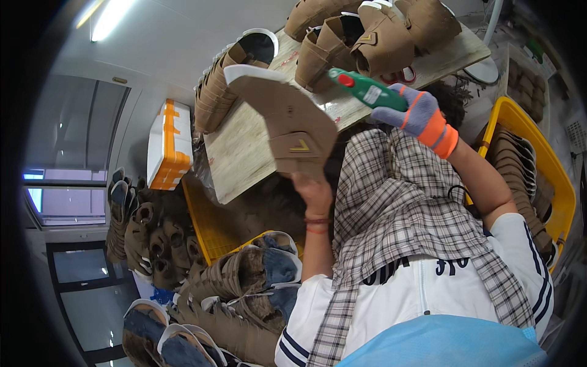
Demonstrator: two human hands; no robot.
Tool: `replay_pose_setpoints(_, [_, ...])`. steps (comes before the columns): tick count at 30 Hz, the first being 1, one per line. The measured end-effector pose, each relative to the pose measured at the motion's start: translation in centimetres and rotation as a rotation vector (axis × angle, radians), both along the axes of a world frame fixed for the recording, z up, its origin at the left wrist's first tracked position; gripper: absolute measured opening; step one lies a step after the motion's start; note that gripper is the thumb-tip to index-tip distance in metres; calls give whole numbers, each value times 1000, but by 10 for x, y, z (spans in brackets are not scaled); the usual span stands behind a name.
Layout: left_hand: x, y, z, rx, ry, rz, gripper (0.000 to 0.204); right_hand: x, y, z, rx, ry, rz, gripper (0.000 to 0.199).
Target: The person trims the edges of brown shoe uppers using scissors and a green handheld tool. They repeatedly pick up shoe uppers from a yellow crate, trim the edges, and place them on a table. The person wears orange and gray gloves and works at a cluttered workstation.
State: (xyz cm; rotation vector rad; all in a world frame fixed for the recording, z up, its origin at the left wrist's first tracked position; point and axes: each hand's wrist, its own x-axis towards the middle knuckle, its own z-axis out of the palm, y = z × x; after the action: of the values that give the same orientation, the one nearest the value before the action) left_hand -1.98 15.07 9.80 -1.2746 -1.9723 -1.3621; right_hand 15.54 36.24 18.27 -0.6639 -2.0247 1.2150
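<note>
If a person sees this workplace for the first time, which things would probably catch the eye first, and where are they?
Probably the bright green tool with its red button, held above the table in the right hand, which wears a grey and orange glove. Next comes the large brown boot piece near the picture's centre, held from below by the bare left hand. The yellow crate also stands out at the far right.

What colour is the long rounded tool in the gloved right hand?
The long rounded tool is mainly green, with a red patch; best in head view.
</note>
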Motion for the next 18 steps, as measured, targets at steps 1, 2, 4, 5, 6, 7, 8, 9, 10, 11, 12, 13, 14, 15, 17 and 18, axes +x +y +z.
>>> replay_pose_setpoints(1, [-18,-8,12,-144,117,66,27,7,11,-10,-21,-26,-25,53])
replay_pose_setpoints(2, [-36,-12,18,-276,128,105,19,13,18,-18,-88,13,-40,50])
replay_pose_setpoints(4, [-75,-18,17,-576,131,207,19,32,23,-18,-238,-2,-66,46])
replay_pose_setpoints(5, [-81,-15,27,-692,182,276,18,41,27,-24,-235,-48,-89,45])
replay_pose_setpoints(6, [-82,-8,36,-808,233,343,18,50,32,-34,-233,-94,-113,44])
replay_pose_setpoints(7, [-78,2,49,-714,229,405,17,57,36,-38,-232,-142,-137,42])
replay_pose_setpoints(8, [-71,15,61,-615,222,460,17,64,35,-40,-310,-151,-140,41])
replay_pose_setpoints(9, [-54,34,78,-311,228,457,19,69,34,-43,-257,-169,-178,40])
replay_pose_setpoints(10, [-55,46,73,-148,157,410,20,72,34,-47,-204,-186,-212,40])
replay_pose_setpoints(11, [-58,65,64,-10,-177,243,19,76,36,-55,-213,-155,-213,40])
replay_pose_setpoints(12, [-66,89,51,128,-506,69,18,77,37,-58,-224,-145,-213,40])
replay_pose_setpoints(13, [-87,114,27,252,-741,-35,16,76,36,-59,-239,-134,-202,39])
replay_pose_setpoints(14, [-109,136,5,379,-976,-142,15,74,34,-59,-254,-126,-190,39])
replay_pose_setpoints(15, [-125,157,1,202,-1143,-151,17,74,34,-57,-257,-142,-206,40])
replay_pose_setpoints(17, [-139,183,3,26,-1338,-142,21,73,30,-55,-282,-142,-190,40])
replay_pose_setpoints(18, [-140,193,4,35,-1376,-128,22,71,28,-54,-293,-140,-180,40])
